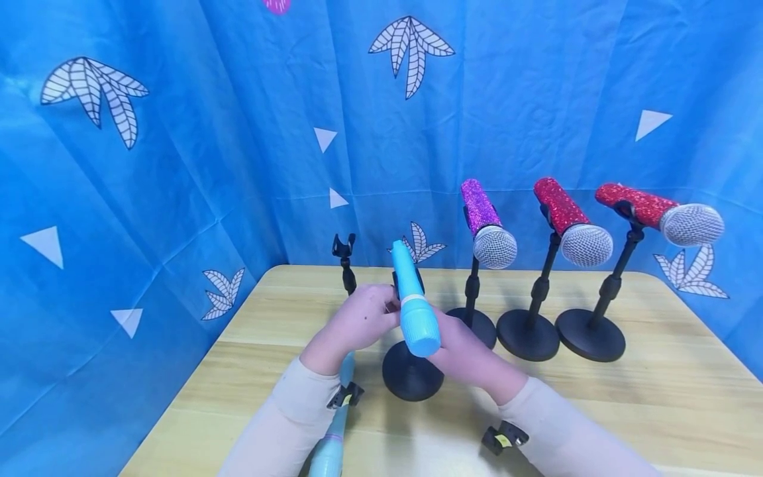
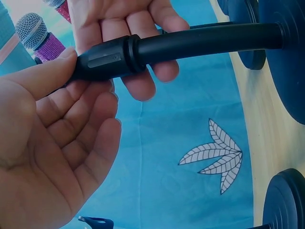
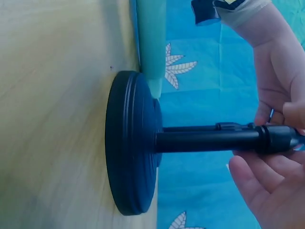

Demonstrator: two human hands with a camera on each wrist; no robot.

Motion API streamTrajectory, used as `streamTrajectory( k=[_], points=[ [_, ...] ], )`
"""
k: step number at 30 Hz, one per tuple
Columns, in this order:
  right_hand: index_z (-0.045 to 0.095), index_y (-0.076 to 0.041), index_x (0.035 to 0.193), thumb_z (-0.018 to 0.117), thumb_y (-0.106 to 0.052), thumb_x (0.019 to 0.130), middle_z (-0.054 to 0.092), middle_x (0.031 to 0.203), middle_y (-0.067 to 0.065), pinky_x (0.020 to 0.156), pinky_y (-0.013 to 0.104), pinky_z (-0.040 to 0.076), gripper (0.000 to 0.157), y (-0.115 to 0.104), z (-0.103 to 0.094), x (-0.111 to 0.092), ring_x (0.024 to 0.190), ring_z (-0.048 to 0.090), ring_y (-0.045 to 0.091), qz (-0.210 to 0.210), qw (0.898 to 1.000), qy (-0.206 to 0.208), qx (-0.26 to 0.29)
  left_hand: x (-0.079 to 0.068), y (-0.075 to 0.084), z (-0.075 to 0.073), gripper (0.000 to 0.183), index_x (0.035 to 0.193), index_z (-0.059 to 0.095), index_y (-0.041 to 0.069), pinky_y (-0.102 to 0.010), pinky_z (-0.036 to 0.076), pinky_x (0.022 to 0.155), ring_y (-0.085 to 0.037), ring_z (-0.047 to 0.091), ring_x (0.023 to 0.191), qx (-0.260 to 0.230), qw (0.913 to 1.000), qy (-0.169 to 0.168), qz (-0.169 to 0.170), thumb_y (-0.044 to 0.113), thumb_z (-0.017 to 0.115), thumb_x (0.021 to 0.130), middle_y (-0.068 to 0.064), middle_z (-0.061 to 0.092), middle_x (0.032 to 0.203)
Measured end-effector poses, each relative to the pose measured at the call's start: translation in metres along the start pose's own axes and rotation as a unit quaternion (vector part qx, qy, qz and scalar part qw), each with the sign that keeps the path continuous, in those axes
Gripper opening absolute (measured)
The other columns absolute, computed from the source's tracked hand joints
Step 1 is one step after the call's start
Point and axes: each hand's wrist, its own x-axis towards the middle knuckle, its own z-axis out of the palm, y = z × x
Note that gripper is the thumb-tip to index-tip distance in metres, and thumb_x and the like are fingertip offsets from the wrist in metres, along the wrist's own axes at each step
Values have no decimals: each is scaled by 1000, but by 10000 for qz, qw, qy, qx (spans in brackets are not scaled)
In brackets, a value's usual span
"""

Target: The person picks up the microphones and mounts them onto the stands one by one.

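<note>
A light-blue microphone sits tilted in the clip of a black desktop microphone stand, its rounded end towards me. My left hand pinches the top of this stand just under the clip, thumb on one side and fingers behind, as the left wrist view shows. Opposite it, my right hand holds the stand's collar, with the pole lying across its fingers. The round base is down at the tabletop. Beneath my left forearm lies another light-blue microphone, partly covered by the sleeve.
To the right stand a purple glitter microphone and two red glitter ones, each on a black stand. Behind my left hand rises a stand with a bare clip. A blue patterned curtain encloses the wooden table.
</note>
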Motion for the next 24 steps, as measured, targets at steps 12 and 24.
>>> streamTrajectory(
  k=[12, 24],
  points=[
    [62, -13, 113, 64, -13, 101, 66, 97, -4, 77, 35, 51, 12, -2, 5, 9, 87, 62, 12, 127, 9970, 505, -566, 0, -1, 0, 4, 92, 71, 14, -32, 49, 66, -15, 56, 72, -23, 10000, 3, 74, 15, 70, 96, 6, 62, 79],
    [61, -13, 93, 66, -9, 99, 56, 76, -9, 65, 29, 48, 9, 6, 7, 9, 70, 56, 9, -42, 9954, 687, -670, -2, 2, 0, 2, 95, 69, 13, -30, 50, 70, -13, 57, 76, 153, 9968, 613, 480, 14, 68, 97, 5, 64, 85]
  ],
)
